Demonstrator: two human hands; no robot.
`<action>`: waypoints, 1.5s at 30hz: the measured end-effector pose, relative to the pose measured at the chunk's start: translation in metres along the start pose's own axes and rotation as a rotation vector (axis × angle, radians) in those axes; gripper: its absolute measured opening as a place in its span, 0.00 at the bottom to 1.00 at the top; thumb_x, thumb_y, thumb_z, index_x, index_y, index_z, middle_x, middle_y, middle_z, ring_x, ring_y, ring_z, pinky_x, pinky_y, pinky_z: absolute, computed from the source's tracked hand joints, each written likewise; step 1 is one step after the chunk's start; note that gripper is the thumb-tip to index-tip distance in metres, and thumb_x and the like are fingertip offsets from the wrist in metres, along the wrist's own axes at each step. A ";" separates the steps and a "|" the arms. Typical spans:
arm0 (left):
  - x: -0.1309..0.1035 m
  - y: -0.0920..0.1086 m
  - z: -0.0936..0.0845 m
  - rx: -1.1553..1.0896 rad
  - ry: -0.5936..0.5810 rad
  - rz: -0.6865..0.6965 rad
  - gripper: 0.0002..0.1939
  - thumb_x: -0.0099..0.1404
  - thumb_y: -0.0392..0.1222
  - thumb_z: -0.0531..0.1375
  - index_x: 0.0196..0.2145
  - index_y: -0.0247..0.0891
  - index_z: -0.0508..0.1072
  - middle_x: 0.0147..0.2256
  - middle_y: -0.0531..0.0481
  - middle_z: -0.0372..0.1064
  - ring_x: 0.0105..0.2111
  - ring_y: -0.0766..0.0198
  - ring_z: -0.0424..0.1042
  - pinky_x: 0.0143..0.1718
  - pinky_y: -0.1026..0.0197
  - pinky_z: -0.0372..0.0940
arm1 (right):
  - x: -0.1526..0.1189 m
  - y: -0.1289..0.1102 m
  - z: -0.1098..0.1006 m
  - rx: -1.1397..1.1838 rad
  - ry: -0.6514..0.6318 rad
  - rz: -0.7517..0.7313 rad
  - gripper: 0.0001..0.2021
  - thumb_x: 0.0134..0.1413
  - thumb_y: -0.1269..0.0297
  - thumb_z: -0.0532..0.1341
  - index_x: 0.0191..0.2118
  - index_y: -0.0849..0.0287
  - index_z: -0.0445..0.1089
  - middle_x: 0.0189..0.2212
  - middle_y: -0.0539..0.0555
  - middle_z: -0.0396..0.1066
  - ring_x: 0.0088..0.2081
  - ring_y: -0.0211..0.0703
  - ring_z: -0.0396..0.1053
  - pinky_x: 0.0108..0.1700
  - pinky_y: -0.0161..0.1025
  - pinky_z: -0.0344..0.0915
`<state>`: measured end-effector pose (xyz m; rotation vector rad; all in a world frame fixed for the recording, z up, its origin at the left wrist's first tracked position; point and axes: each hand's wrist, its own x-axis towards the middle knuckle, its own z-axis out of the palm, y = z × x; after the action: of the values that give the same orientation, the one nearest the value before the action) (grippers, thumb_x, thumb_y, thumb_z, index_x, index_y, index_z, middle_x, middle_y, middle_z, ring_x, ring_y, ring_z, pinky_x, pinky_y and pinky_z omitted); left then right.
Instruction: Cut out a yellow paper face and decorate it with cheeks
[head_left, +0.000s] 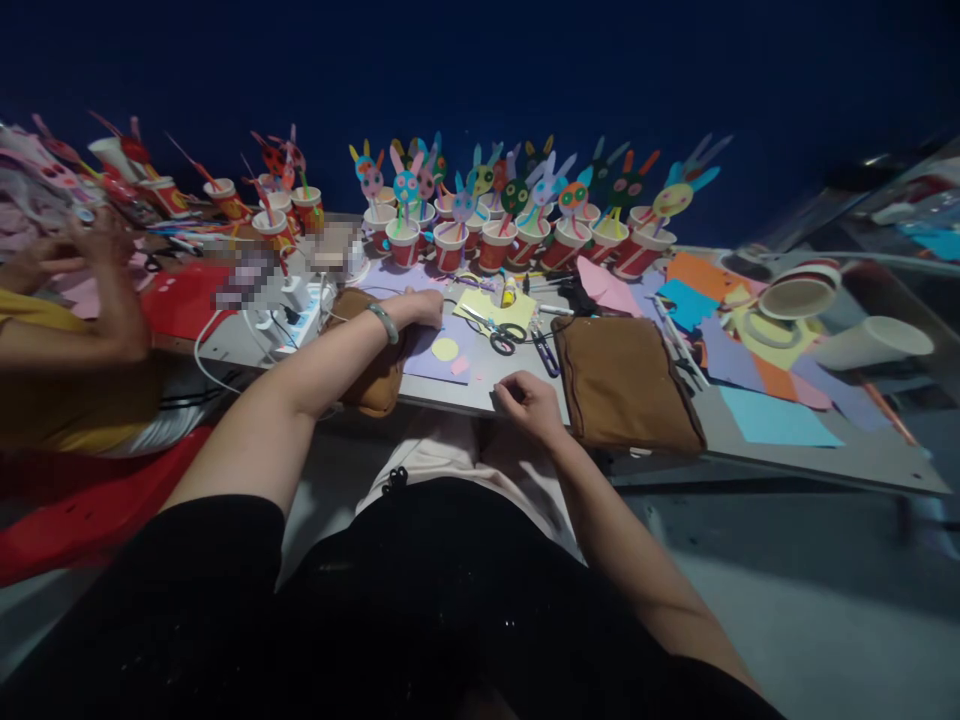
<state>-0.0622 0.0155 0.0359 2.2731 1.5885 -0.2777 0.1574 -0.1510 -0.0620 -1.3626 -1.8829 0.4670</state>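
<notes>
My left hand point(426, 308), a green bangle point(384, 323) at its wrist, is closed low over the purple paper point(420, 362); its fingertips are hidden, and whatever they hold does not show. By the table's front edge, my right hand point(529, 400) has its fingers curled together, and I cannot make out anything in them. Between the hands lie a yellow paper circle point(445, 349) and a small pink paper scrap point(460, 366). Black-handled scissors point(504, 338) rest on a yellow sheet point(480, 308) just beyond, beside a dark-handled tool point(545, 352).
Brown pouches point(626, 385) flank the work spot. Behind stand several red paper cups point(495, 245) with paper rabbit heads. A white power strip point(300, 325) is at left, near a co-worker's arm point(112, 310). Coloured sheets point(780, 415) and loose cups point(874, 343) lie at right.
</notes>
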 end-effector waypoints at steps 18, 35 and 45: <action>-0.005 -0.004 -0.002 0.095 0.010 -0.119 0.19 0.53 0.42 0.65 0.43 0.33 0.80 0.45 0.37 0.78 0.51 0.46 0.74 0.62 0.44 0.55 | -0.001 0.000 0.004 -0.046 0.022 -0.004 0.10 0.59 0.59 0.58 0.31 0.57 0.70 0.28 0.55 0.73 0.30 0.42 0.68 0.35 0.39 0.61; -0.034 -0.033 0.030 0.057 0.335 0.424 0.15 0.62 0.39 0.57 0.44 0.37 0.79 0.47 0.42 0.76 0.51 0.53 0.71 0.56 0.51 0.57 | -0.003 -0.003 0.002 -0.123 -0.017 -0.037 0.08 0.60 0.60 0.58 0.32 0.56 0.70 0.28 0.54 0.72 0.29 0.42 0.65 0.34 0.40 0.60; -0.025 -0.049 0.042 0.277 0.423 0.394 0.19 0.65 0.34 0.53 0.47 0.40 0.80 0.47 0.38 0.74 0.50 0.49 0.68 0.52 0.43 0.53 | -0.003 -0.002 0.000 -0.137 -0.039 -0.088 0.08 0.61 0.61 0.57 0.32 0.56 0.70 0.28 0.55 0.72 0.32 0.45 0.67 0.36 0.41 0.61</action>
<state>-0.1154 -0.0074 -0.0021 2.9493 1.2904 0.1023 0.1565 -0.1547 -0.0615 -1.3599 -2.0295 0.3283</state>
